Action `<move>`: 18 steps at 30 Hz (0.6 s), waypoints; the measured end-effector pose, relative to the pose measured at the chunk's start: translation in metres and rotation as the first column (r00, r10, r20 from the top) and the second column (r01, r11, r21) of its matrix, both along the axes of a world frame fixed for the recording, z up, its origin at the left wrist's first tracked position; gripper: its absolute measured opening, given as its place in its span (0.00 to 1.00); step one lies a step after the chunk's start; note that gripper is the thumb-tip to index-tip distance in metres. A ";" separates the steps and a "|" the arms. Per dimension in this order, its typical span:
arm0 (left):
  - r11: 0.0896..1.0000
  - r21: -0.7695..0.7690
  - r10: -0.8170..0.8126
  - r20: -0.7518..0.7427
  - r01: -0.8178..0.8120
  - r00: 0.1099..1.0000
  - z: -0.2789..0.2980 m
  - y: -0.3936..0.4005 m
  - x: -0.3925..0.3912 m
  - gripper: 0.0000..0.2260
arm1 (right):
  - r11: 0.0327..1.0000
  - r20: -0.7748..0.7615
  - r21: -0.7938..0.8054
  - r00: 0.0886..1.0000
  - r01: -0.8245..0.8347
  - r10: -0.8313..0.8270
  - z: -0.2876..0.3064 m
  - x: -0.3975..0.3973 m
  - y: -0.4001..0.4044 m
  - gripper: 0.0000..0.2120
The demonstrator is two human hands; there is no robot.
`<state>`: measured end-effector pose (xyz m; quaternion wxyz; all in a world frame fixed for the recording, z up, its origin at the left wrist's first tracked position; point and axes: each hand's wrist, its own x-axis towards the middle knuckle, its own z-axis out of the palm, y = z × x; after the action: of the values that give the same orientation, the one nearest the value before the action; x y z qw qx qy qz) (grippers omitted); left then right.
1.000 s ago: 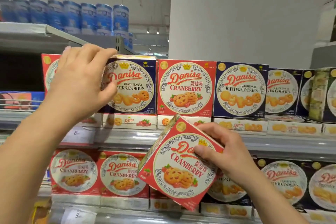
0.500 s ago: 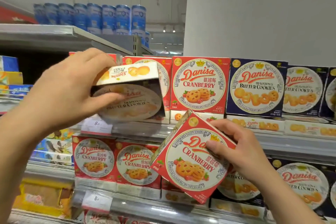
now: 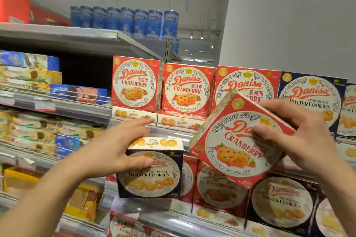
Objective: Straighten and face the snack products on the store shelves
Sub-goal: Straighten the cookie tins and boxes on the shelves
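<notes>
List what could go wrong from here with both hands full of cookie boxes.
1. The left hand holds the navy blue butter cookie box with thumb on its front and fingers over the top, away from the shelf; that loose-looking hold might slip.
2. The right hand holds the red cranberry cookie box tilted on a corner, so it may go back crooked.
3. The upright red cranberry boxes behind could be knocked.

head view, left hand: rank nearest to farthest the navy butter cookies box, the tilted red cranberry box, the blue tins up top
From the left hand:
1. Navy butter cookies box, in its grip.
2. Tilted red cranberry box, to the right, held by the right hand.
3. Blue tins, high on the top shelf.
</notes>
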<state>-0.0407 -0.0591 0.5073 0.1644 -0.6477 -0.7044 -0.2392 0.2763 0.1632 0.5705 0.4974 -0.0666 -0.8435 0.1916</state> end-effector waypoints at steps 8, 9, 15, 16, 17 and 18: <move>0.999 0.001 -0.048 -0.025 0.048 0.999 -0.034 0.017 -0.017 0.19 | 0.953 0.026 0.301 0.999 0.037 -0.047 0.071 -0.049 -0.034 0.20; 0.999 0.014 -0.051 -0.022 0.052 0.998 -0.036 0.017 -0.018 0.18 | 0.942 0.041 0.334 0.998 0.040 -0.057 0.078 -0.056 -0.037 0.21; 0.996 0.026 -0.083 0.042 0.082 0.996 -0.038 0.015 -0.025 0.19 | 0.870 0.109 0.481 0.977 0.109 -0.183 0.103 -0.103 -0.050 0.27; 0.996 0.024 -0.091 0.048 0.090 0.995 -0.039 0.015 -0.027 0.19 | 0.862 0.125 0.492 0.970 0.121 -0.207 0.105 -0.111 -0.050 0.27; 0.995 0.023 -0.096 0.050 0.095 0.994 -0.039 0.016 -0.028 0.19 | 0.855 0.143 0.502 0.962 0.131 -0.231 0.105 -0.118 -0.049 0.28; 0.995 0.024 -0.096 0.050 0.095 0.994 -0.041 0.016 -0.029 0.20 | 0.847 0.156 0.514 0.955 0.138 -0.251 0.105 -0.125 -0.049 0.29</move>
<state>-0.0696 -0.0430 0.4666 0.1420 -0.6725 -0.6739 -0.2709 0.1517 0.1145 0.6752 0.4193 -0.0422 -0.9021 -0.0923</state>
